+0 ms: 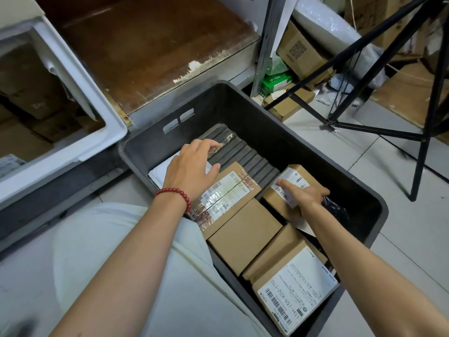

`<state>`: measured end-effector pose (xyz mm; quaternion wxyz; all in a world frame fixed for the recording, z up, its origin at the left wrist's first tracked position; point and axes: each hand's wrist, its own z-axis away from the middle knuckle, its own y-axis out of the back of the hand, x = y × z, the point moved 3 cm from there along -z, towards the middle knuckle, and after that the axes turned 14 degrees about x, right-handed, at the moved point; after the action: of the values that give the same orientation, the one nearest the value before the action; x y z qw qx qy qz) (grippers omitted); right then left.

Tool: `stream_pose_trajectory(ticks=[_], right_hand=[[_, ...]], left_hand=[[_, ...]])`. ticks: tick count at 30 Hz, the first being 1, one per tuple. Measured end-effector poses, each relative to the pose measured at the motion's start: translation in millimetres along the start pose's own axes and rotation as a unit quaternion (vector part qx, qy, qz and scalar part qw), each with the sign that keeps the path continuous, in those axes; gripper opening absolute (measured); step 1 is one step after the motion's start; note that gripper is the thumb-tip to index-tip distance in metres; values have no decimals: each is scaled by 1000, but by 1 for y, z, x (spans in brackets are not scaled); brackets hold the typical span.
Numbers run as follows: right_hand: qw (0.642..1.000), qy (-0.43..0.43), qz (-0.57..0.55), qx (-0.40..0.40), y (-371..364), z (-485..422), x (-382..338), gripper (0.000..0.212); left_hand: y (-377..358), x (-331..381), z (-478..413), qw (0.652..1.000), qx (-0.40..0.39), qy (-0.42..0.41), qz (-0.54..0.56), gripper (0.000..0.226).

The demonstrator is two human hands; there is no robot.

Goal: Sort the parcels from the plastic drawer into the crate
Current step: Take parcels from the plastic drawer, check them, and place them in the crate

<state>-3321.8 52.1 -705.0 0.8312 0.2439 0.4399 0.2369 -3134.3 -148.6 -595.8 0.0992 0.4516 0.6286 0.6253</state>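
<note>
**In the crate, both hands settling parcels**

In the centre of the frame, the dark grey plastic crate holds several parcels. The right hand grips a small brown cardboard parcel with a white label at the crate's right side, thumb pressed on the label, fingers wrapped over its far edge. The parcel's long axis runs from lower left to upper right. The left hand, with a red bead bracelet at the wrist, lies loose and spread over a taped brown box with a barcode label and a flat white mailer; it appears to clasp nothing.

The bare ribbed crate floor lies just beyond both hands, toward the upper centre, and looks like the free spot for the held parcel; the right hand is nearer. Lower in the frame, a plain brown box and a large labelled brown box fill the near end. The white plastic drawer stands at upper left, more parcels dimly inside. A black tripod stands on the floor at right, clear of the crate.
</note>
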Motion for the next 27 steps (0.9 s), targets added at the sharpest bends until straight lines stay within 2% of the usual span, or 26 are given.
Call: stream_pose_trajectory(ticks=[4,6,12,16,19,22,23,25,27], right_hand=[[995,63,78,11,-22,9,-3,116],[993,60,100,27,-31,9,-3,115],[991,77,96,56,-46,15,6,91],[976,70,193,77,-45,14,-7,99],[947,128,280,93,-39,22,-15,106],[903,310,285,87,-41,34,-27,94],[878,384,278,57,-46,40,-32,87],[806,508,298,-57,-63,59,-40,80],[732,557,365,-145,-85,77,-40,89]], left_hand=[[-6,5,-3,1000,-1,-7,4,43],[-9,8,-3,1000,-2,-10,10,44],[-12,8,-5,1000,-4,-9,14,44],[-9,6,-3,1000,-4,-14,-12,44],[-2,-1,-2,995,-2,-28,-94,44],[16,-16,-6,988,0,-17,-153,46],[24,-22,-8,987,3,-6,-163,47],[44,-32,-10,986,18,22,-167,47],[67,-41,-10,984,41,48,-164,45]])
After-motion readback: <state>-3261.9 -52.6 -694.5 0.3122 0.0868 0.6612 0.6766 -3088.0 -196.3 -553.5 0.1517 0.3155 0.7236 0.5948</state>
